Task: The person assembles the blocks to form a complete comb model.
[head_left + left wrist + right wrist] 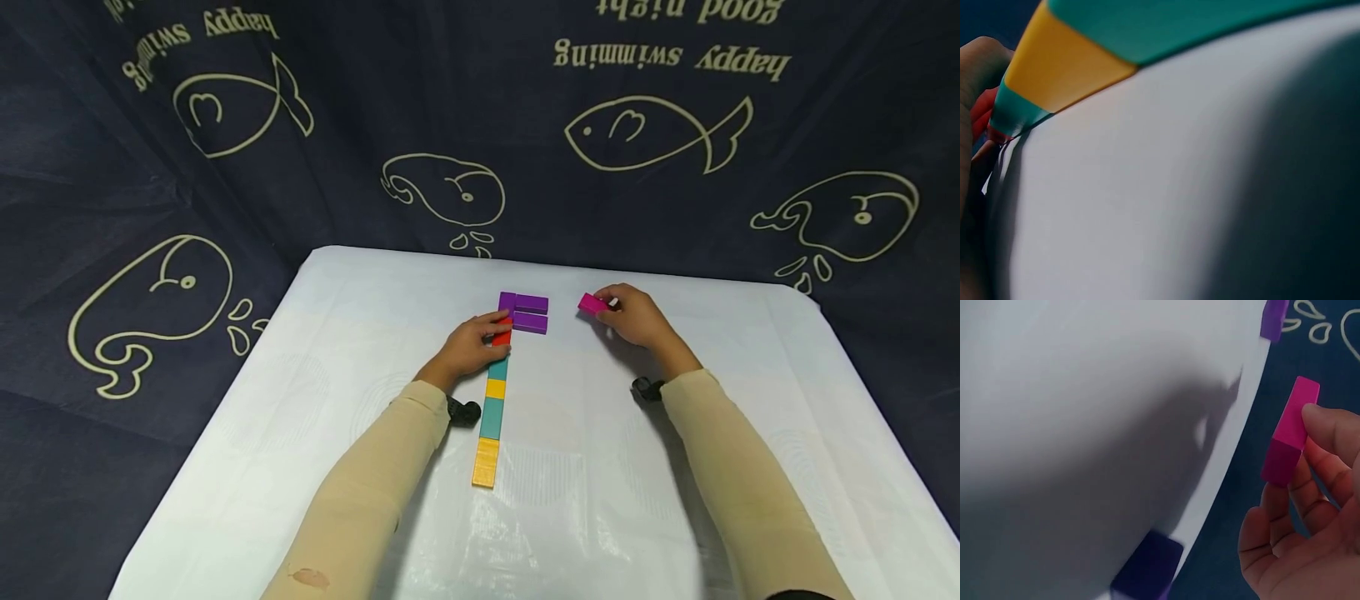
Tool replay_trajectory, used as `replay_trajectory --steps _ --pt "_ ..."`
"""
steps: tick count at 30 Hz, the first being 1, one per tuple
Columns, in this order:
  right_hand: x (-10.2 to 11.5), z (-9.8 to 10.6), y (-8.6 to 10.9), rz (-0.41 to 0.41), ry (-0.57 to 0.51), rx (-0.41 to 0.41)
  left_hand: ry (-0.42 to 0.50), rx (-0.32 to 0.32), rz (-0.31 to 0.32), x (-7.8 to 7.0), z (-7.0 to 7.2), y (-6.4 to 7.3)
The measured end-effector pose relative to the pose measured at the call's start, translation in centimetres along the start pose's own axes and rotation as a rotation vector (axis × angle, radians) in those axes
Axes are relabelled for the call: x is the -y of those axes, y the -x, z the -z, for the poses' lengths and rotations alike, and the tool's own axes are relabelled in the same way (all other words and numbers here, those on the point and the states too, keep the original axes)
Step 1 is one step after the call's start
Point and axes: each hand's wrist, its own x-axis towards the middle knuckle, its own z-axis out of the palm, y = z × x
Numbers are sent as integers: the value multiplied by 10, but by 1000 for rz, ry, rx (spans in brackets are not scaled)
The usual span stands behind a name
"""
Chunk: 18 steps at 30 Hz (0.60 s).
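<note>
In the head view, my left hand [468, 346] rests on a row of coloured blocks, its fingers lying across a red block [502, 338]. A purple block [507, 301] forms the row's far end, and two more purple blocks [532, 304] stick out side by side to its right. Nearer to me, the row continues with teal [491, 418] and yellow [496, 388] blocks, down to an orange-yellow block [485, 463]. My right hand [633, 315] pinches a pink block [1292, 422] between thumb and fingers, to the right of the purple blocks and apart from them.
The blocks lie on a white-covered table [600, 500]. A dark curtain [525, 100] with fish and whale drawings hangs behind its far edge. A black wrist device [463, 412] sits by the left cuff, close to the row; another [647, 389] is by the right cuff.
</note>
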Motion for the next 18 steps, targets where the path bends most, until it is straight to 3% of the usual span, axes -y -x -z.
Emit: replay_trajectory --steps 18 --pt "38 -28 11 154 -14 52 15 -2 1 3 -1 -2"
